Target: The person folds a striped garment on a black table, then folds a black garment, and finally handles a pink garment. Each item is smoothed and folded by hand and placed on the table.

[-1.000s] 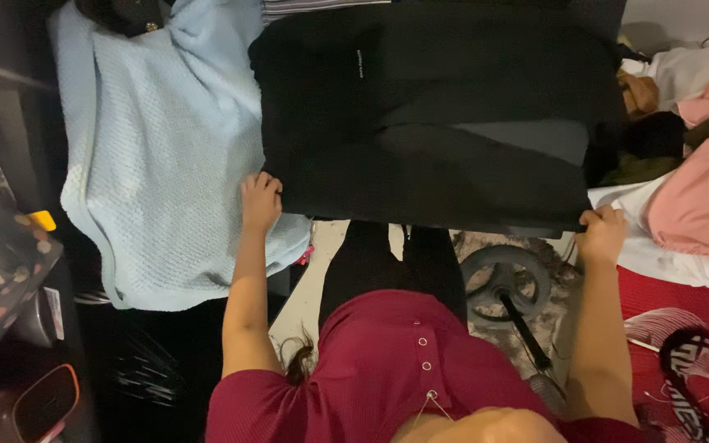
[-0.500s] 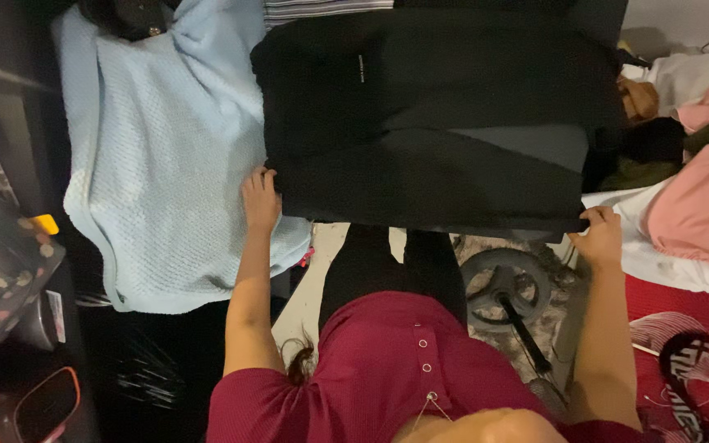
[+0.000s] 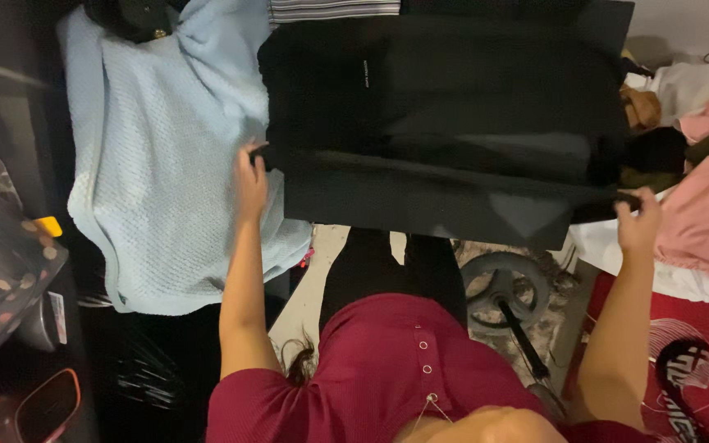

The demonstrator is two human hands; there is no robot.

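Note:
A large black garment (image 3: 445,123) lies spread flat in front of me, its near part doubled over into a band. My left hand (image 3: 249,174) grips the fold at the garment's left edge. At the right edge my right hand (image 3: 638,220) pinches the fold's dark corner. A light blue knitted blanket (image 3: 166,156) lies to the left, partly under the black garment and under my left hand.
Pink (image 3: 707,213) and white (image 3: 683,82) clothes are heaped at the right, above a red printed cloth (image 3: 691,344). A grey round-based stand (image 3: 506,283) stands on the floor below the garment. A dotted dark bag (image 3: 2,262) and an orange-rimmed object (image 3: 38,406) sit at the left.
Both hands have moved up and away from me, carrying the black garment's near edge over itself. The right hand has also shifted right.

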